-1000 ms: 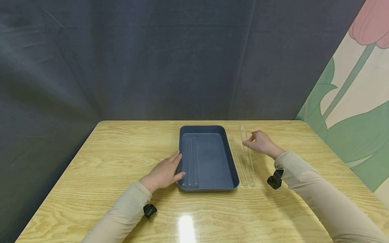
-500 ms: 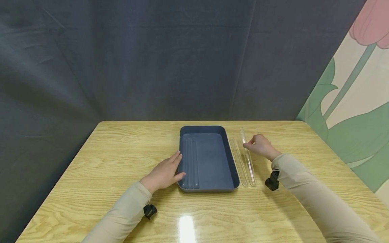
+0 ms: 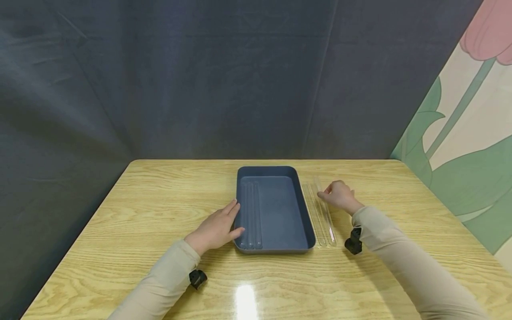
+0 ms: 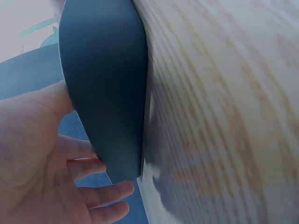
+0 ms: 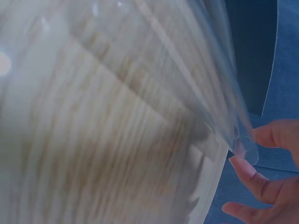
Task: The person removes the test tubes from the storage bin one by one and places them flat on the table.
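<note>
A dark blue tray [image 3: 280, 213] stands on the table with several clear test tubes [image 3: 250, 215] lying lengthwise along its left side. My left hand [image 3: 216, 226] rests on the tray's left rim, its fingers fairly straight; the left wrist view shows the thumb and fingers spread along that wall. Right of the tray, my right hand [image 3: 340, 195] pinches a clear test tube [image 3: 329, 222] near its far end, between thumb and finger. Another clear tube [image 3: 316, 213] lies on the table between the tray and the held one. Their transparency makes the tubes' edges hard to tell.
The wooden table [image 3: 140, 213] spreads around the tray. A dark curtain [image 3: 224, 80] hangs behind and to the left. A wall with painted flowers [image 3: 460, 146] stands at the right. Each wrist carries a small black camera [image 3: 198, 278].
My right hand has come down and slightly left toward the tray, bringing the held test tube lower. The left hand and the tray stay where they were.
</note>
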`<control>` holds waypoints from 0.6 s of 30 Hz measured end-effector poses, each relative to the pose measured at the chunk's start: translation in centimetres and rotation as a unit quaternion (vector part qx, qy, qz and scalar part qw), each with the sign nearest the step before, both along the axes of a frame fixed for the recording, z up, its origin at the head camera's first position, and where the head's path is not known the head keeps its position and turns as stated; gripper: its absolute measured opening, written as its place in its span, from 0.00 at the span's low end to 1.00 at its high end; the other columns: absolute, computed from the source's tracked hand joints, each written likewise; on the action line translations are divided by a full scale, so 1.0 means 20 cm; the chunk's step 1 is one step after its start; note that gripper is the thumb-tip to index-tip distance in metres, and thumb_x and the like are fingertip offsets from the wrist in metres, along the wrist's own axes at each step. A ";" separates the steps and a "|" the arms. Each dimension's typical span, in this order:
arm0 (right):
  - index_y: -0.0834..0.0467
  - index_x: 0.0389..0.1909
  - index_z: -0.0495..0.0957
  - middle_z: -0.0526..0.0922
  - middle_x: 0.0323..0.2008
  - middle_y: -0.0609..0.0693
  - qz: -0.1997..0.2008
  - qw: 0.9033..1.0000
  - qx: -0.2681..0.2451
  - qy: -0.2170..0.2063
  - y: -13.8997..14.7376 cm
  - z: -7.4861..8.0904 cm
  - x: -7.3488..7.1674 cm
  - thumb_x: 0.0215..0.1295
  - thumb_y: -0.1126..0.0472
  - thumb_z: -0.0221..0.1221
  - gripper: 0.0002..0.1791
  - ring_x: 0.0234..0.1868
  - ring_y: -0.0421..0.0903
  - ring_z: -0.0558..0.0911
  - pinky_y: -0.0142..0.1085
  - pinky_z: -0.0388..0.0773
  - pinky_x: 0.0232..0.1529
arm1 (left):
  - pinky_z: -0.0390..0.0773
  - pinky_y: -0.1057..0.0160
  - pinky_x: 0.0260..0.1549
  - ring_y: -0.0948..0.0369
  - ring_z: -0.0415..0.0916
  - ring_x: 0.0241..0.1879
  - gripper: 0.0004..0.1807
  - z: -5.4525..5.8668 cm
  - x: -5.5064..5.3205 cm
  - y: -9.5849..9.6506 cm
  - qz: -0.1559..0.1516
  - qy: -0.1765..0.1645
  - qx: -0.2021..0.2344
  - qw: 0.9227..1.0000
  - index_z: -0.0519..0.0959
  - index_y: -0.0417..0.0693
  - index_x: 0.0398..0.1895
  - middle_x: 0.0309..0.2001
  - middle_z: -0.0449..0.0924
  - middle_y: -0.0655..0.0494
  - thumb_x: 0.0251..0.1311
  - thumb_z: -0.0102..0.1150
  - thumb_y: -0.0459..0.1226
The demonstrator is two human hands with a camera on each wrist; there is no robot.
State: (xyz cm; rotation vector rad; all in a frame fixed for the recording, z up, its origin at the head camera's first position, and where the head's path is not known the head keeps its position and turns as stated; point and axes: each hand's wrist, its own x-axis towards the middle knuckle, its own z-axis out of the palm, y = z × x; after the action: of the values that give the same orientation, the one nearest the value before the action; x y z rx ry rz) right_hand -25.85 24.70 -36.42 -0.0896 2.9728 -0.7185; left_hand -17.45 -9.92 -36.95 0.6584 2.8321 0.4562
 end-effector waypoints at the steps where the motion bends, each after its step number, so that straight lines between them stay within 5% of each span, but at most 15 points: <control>1: 0.66 0.27 0.78 0.80 0.32 0.60 -0.001 1.000 0.001 0.001 0.00 0.00 0.00 0.62 0.53 0.55 0.18 0.36 0.57 0.78 0.76 0.52 0.55 | 0.61 0.48 0.67 0.44 0.55 0.69 0.37 0.00 0.00 0.00 0.001 0.000 -0.001 1.000 0.52 0.35 0.71 0.73 0.46 0.40 0.67 0.49 0.48; 12: 0.65 0.27 0.79 0.79 0.40 0.65 -0.003 1.000 0.014 -0.009 -0.01 -0.04 0.00 0.63 0.52 0.54 0.19 0.41 0.60 0.78 0.75 0.52 0.56 | 0.61 0.48 0.67 0.44 0.56 0.69 0.38 0.00 0.00 0.00 0.002 0.006 0.000 1.000 0.52 0.35 0.71 0.73 0.46 0.40 0.66 0.49 0.48; 18: 0.62 0.21 0.78 0.80 0.27 0.56 -0.005 1.000 0.012 -0.023 -0.01 -0.04 0.00 0.64 0.51 0.54 0.20 0.33 0.55 0.78 0.75 0.49 0.58 | 0.60 0.49 0.67 0.44 0.56 0.69 0.37 -0.01 -0.01 0.00 0.003 0.003 -0.002 1.000 0.52 0.34 0.71 0.73 0.47 0.40 0.66 0.49 0.48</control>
State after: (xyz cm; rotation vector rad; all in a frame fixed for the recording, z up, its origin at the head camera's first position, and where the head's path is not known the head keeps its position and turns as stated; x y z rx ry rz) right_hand -25.79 24.44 -37.14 -0.0572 2.9397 -0.6761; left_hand -17.61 -9.88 -37.09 0.6513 2.8404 0.4501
